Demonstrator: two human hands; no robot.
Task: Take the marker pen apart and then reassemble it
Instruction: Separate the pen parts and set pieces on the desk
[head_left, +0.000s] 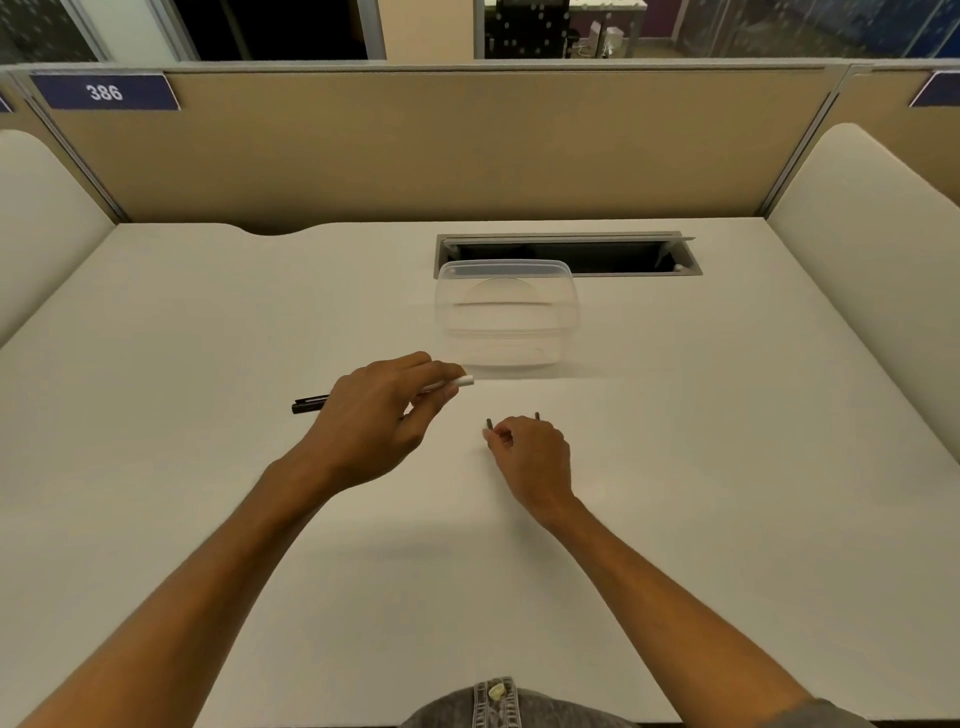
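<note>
Left hand (382, 410) raised over white surface (727, 467), fingers (449, 384) clamped on white marker barrel (462, 382), its end poking out toward clear plastic container (506, 317). Black cap (310, 404) lies on surface just left of left hand. Right hand (530, 457) low on surface, fingers pinched on small dark part (489, 424); second dark bit (537, 416) shows behind knuckles.

On desk (208, 322): container (506, 317) behind both hands, cap (310, 404) left of left hand (379, 415), cable slot (623, 254) behind container.
</note>
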